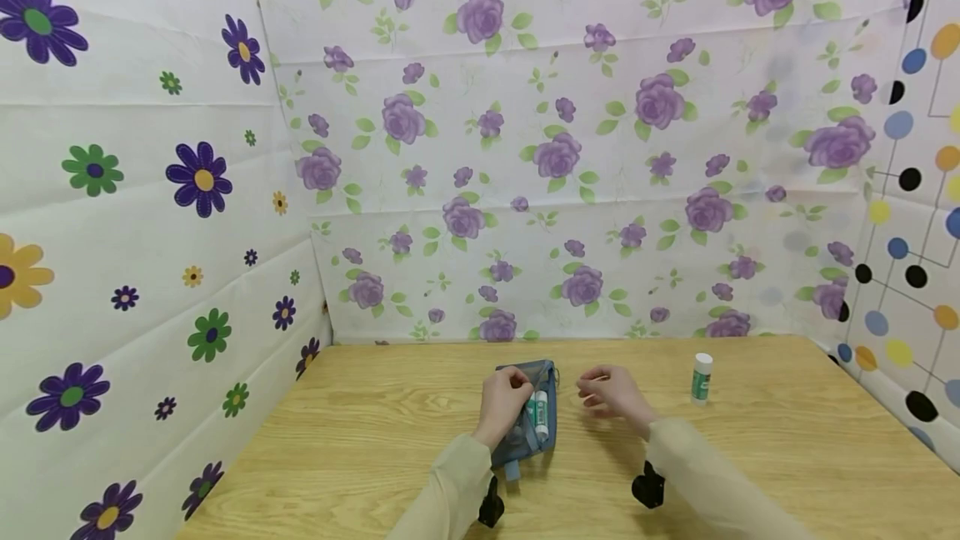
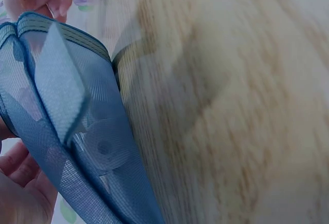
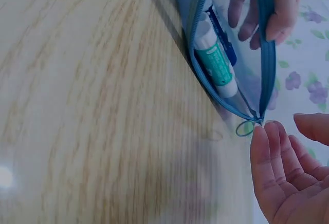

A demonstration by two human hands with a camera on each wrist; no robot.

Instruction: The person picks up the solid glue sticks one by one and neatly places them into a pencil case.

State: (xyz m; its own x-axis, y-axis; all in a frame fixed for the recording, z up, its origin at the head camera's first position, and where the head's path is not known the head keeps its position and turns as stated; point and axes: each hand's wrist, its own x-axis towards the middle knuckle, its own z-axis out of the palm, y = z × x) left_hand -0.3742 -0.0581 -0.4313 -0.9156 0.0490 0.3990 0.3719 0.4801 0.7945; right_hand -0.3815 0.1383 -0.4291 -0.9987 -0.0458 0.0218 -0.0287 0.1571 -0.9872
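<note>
A blue mesh zipper pouch lies on the table with its zipper undone. My left hand pinches the pouch's left zipper edge, thumb outside and fingers inside, as the right wrist view shows. Within the pouch are a green-and-white glue stick and a dark blue pen. In the left wrist view a round, pale object shows dimly through the mesh; its kind is unclear. My right hand is just right of the pouch, thumb apart and fingers extended, holding nothing. Near its fingertips is the zipper end with a cord loop.
A second glue stick stands upright on the wooden table, to the right of my right hand. Flower-patterned sheets close off the back and left side; a dotted sheet hangs on the right.
</note>
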